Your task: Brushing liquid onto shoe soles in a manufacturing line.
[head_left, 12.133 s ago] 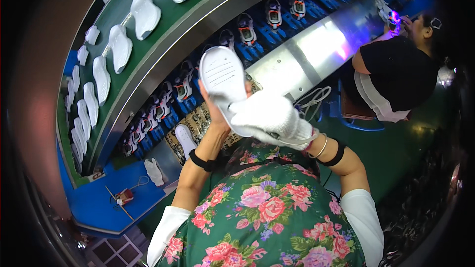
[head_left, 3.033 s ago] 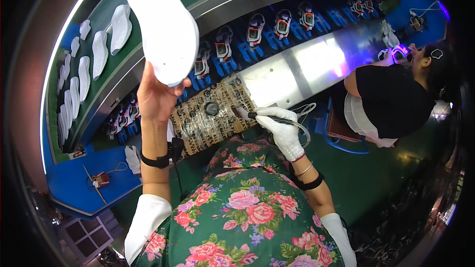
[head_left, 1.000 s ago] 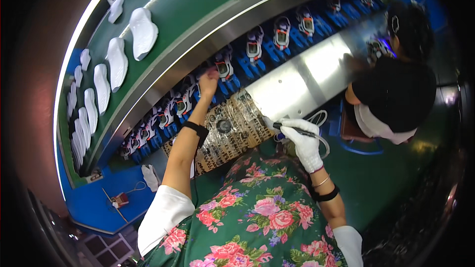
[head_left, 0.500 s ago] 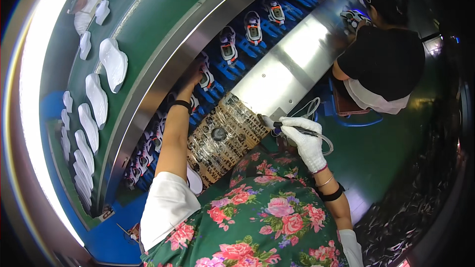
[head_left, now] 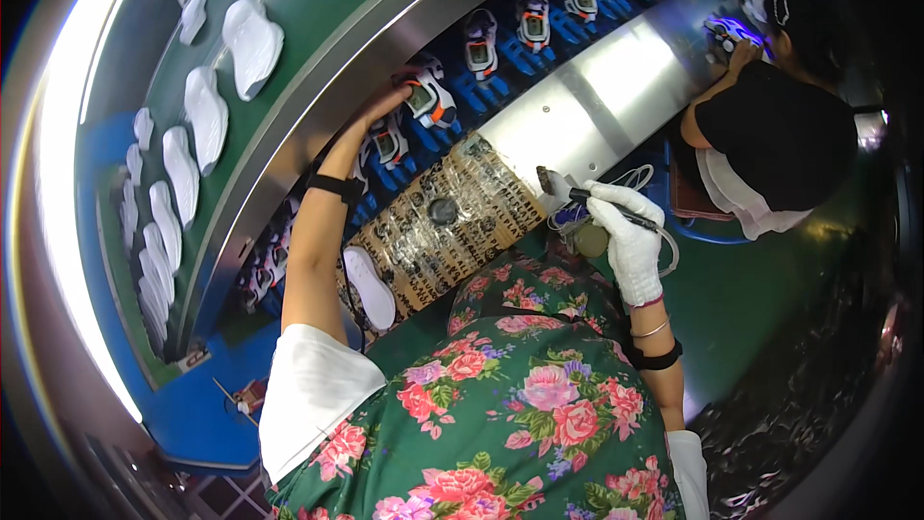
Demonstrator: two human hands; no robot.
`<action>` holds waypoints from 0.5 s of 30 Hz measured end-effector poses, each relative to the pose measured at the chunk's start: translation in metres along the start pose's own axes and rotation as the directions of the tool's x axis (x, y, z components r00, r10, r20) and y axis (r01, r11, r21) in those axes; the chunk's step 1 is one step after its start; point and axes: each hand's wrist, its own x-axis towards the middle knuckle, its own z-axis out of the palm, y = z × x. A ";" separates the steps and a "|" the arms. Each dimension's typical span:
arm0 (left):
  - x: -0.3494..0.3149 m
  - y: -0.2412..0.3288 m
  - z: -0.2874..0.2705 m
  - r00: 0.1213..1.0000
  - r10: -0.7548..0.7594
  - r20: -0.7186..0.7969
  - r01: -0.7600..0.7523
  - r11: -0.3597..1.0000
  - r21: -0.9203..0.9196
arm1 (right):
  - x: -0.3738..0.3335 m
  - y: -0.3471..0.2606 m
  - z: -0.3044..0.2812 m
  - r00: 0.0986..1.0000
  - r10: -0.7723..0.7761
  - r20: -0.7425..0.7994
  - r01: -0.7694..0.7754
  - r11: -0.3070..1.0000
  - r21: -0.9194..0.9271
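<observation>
My bare left hand [head_left: 388,104] grips the end of a white, grey and orange shoe [head_left: 430,99], which tilts above a row of blue holders with its opening toward me. In my white-gloved right hand [head_left: 628,236] is a flat brush [head_left: 555,183] with a dark handle and a pale tube trailing from it. The brush's bristles are over the near edge of the metal ledge, by the taped board [head_left: 460,200]. A white sole [head_left: 370,287] lies at the board's left end, beside my left forearm.
More shoes [head_left: 480,44] stand in blue holders along the line. White soles [head_left: 206,116] lie on a green belt [head_left: 298,19] behind a metal rail. A co-worker in a black top [head_left: 780,130] sits at right. A greenish container [head_left: 589,240] is beneath my right hand.
My left hand has drawn the shoe up and turned it toward me. The brush has shifted slightly right, relative to the board. The whole view has also swung a little.
</observation>
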 end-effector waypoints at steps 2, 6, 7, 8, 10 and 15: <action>-0.034 0.032 -0.006 0.993 -0.117 0.020 0.113 0.984 0.140 | 0.002 0.000 0.003 0.999 0.015 0.035 -0.016 1.000 0.018; -0.111 0.071 0.001 0.996 -0.060 -0.059 0.077 0.940 0.332 | 0.001 0.006 0.010 0.995 0.011 0.100 -0.017 0.998 0.061; -0.130 0.075 0.005 0.997 0.020 -0.074 0.007 0.936 0.351 | 0.001 0.008 0.012 0.993 0.017 0.119 -0.028 0.996 0.090; -0.152 0.076 0.008 0.997 0.008 -0.078 0.021 0.928 0.372 | -0.001 0.009 0.015 0.991 0.019 0.136 -0.031 0.996 0.085; -0.195 0.080 0.019 0.995 -0.005 -0.100 0.038 0.942 0.332 | -0.004 0.013 0.021 0.986 0.010 0.166 -0.028 0.994 0.109; -0.299 0.066 0.053 0.975 -0.143 -0.171 0.193 0.926 0.323 | -0.013 0.020 0.040 0.971 0.068 0.231 -0.090 0.992 0.088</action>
